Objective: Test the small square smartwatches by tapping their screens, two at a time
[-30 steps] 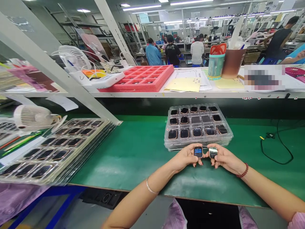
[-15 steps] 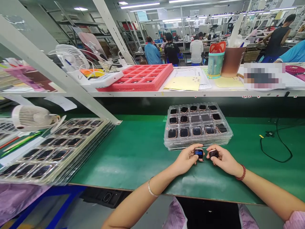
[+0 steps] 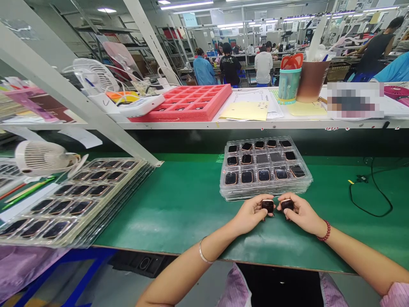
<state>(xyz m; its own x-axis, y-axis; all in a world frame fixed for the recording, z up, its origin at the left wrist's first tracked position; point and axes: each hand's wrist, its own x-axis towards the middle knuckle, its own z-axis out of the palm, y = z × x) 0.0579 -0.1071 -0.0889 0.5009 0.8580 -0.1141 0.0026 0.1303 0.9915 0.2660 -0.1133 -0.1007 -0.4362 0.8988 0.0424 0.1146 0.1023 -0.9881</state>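
Just in front of a stack of clear trays, my left hand is closed on a square watch with a dark screen and a copper-coloured rim. Beside it, my right hand grips a second dark square watch, its thumb over the lower part. The two watches are close together but apart. Several similar watches lie in the top tray of the stack, and two compartments in its middle row hold no watch.
A larger stack of watch trays stands at the left with a white fan over it. A black cable lies at the right. The shelf above carries a red foam tray and cups. People sit in the background.
The screen of the watch in my left hand, lit with blue bars before, is now dark. Both hands have hardly moved and keep their hold on the watches.
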